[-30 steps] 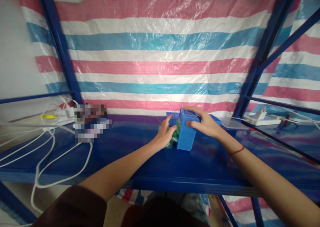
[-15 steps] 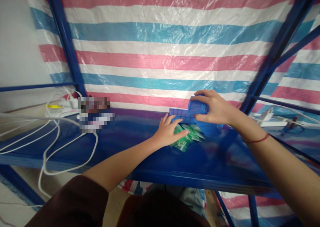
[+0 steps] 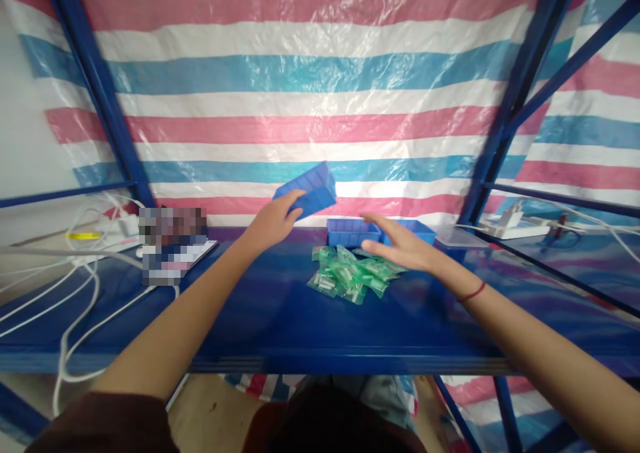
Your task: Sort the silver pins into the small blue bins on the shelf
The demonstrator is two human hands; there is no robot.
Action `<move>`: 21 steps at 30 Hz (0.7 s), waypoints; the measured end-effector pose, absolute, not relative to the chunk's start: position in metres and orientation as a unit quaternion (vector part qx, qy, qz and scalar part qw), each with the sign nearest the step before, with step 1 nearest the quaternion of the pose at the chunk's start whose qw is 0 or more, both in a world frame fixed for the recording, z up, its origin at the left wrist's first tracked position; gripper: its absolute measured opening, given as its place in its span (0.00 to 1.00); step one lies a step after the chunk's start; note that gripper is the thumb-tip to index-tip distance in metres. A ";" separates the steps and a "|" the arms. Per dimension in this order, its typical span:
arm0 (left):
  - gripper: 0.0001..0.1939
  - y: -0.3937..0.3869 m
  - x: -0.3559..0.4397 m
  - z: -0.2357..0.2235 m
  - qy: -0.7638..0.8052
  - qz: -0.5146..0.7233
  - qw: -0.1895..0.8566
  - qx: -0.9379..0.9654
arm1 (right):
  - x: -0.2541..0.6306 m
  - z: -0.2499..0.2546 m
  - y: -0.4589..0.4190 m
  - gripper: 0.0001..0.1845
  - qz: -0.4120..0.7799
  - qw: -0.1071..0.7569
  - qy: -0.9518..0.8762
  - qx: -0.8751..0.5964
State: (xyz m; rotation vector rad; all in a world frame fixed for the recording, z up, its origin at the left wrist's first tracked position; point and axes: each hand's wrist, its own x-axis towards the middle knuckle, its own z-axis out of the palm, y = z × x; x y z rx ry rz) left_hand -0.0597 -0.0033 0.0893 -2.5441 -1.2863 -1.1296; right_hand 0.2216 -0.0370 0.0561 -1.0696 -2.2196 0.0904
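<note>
My left hand point(image 3: 275, 223) grips a small blue plastic bin point(image 3: 313, 190), raised and tilted above the back of the desk. My right hand point(image 3: 397, 243) has its fingers apart and holds nothing; it hovers over the right side of a pile of green-tinted clear plastic packets point(image 3: 350, 273). Small pale pieces show inside some packets, too small to name. Behind the pile stand two more blue bins, a left bin point(image 3: 353, 232) and a right bin point(image 3: 413, 230); my right hand partly covers both.
The blue desk point(image 3: 280, 326) backs onto a striped plastic sheet point(image 3: 300, 73). White cables point(image 3: 90, 306) loop across its left end, near a pixelated item point(image 3: 173, 240). Right of the bins lies a clear flat lid or tray point(image 3: 460, 237). A white power strip point(image 3: 520, 225) sits farther right.
A blue bin held in my right hand half a second ago is now apparently in my left hand, up and to the left. My right hand has opened, and the packet pile is more exposed.
</note>
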 end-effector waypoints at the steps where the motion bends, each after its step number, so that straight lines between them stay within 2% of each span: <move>1: 0.22 0.007 -0.071 0.085 -0.445 -0.318 0.064 -0.835 | 0.224 0.043 -0.034 0.36 0.055 0.287 -0.856 -0.426; 5: 0.22 0.047 -0.094 0.053 -0.547 -0.141 0.117 -0.817 | 0.220 0.018 -0.031 0.39 0.096 0.182 -0.868 -0.452; 8: 0.21 0.066 -0.095 0.032 -0.556 -0.079 0.124 -0.818 | 0.210 0.022 -0.036 0.41 0.092 0.124 -0.877 -0.455; 18: 0.21 0.084 -0.086 0.021 -0.457 -0.124 0.106 -0.875 | 0.174 0.035 -0.025 0.43 0.061 0.100 -0.902 -0.415; 21: 0.20 0.086 -0.083 0.018 -0.444 -0.172 0.062 -0.877 | 0.158 0.032 -0.014 0.45 0.072 0.110 -0.908 -0.398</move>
